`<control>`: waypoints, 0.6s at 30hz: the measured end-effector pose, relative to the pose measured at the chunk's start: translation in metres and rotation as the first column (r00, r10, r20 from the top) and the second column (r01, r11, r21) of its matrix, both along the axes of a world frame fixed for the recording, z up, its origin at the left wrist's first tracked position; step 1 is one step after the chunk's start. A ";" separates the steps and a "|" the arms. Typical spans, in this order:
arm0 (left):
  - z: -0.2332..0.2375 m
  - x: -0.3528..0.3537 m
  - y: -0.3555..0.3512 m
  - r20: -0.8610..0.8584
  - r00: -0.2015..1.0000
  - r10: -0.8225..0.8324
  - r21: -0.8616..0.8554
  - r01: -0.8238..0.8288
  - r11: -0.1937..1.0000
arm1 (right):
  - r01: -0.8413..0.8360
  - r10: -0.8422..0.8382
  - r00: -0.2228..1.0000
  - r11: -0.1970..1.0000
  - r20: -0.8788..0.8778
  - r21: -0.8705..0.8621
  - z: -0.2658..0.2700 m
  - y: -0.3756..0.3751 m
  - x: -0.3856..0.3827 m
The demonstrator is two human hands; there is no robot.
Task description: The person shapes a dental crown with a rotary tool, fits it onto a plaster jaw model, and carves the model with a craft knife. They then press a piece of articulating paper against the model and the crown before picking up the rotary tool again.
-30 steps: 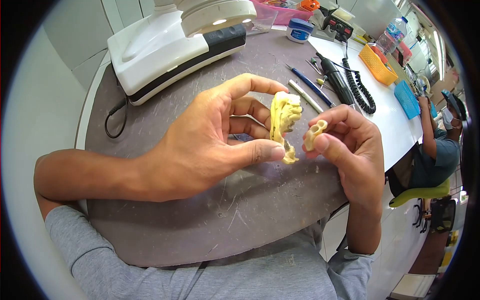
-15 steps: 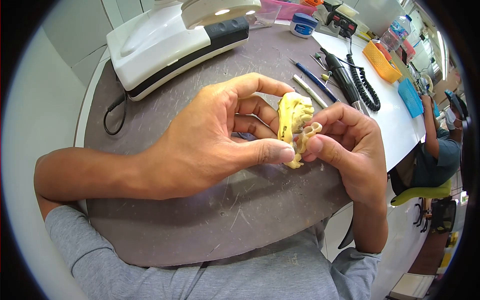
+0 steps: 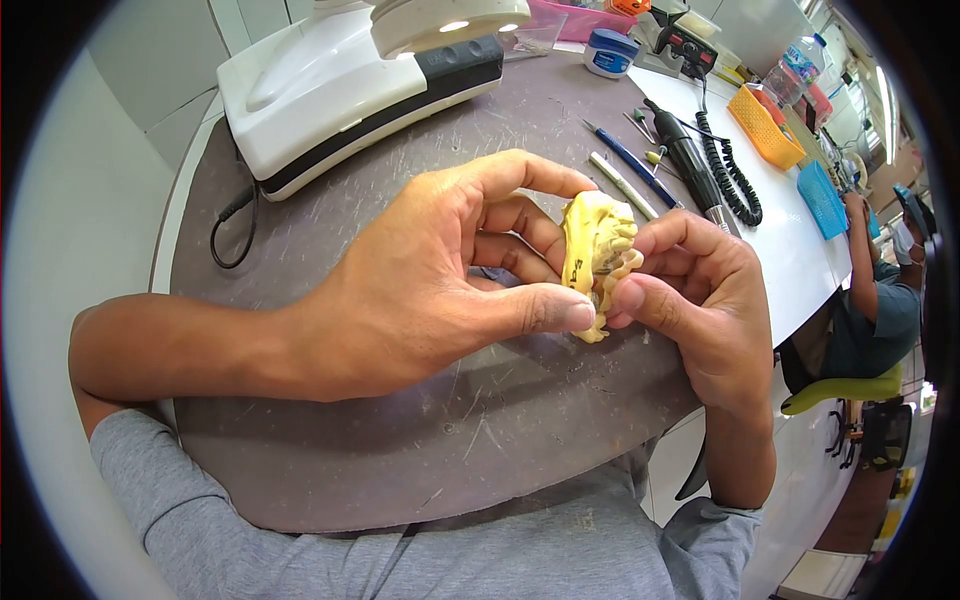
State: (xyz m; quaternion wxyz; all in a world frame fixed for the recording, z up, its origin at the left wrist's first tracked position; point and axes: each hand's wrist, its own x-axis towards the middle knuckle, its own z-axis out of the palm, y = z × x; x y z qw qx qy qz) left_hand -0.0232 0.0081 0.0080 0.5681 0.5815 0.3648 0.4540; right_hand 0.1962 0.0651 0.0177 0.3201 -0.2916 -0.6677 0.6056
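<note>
My left hand (image 3: 430, 270) grips a yellow dental cast (image 3: 580, 250) by its edges, thumb at the lower end and index finger at the top. Dark handwriting marks the side of the cast, and its tooth side faces right. Pinched between the thumb and index finger of my right hand (image 3: 700, 290) is a small cream dental piece (image 3: 627, 265) with rounded hollows. It lies against the tooth side of the cast. The right fingertips partly hide where the two meet.
A white lamp unit (image 3: 340, 110) stands at the back left of the brown mat (image 3: 400, 450). Behind my hands lie a blue pen (image 3: 630, 163), a white pen (image 3: 622, 185) and a black handpiece (image 3: 685, 155). Baskets (image 3: 765, 127) are at right; a co-worker (image 3: 880, 290) sits beyond.
The cream piece, seen half a second ago slightly apart from the cast with its hollows showing, is now turned and closer against it. The cast has shifted slightly right and tilted.
</note>
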 end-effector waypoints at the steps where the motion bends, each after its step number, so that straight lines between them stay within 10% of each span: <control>1: 0.000 0.000 0.001 -0.022 1.000 0.006 0.008 -0.006 1.000 | 0.005 -0.005 1.000 1.000 -0.010 0.004 -0.001 0.000 0.000; 18: -0.002 0.001 0.001 -0.011 0.998 0.061 0.043 -0.061 0.997 | 0.042 -0.044 0.999 0.995 0.012 0.089 0.002 -0.005 -0.004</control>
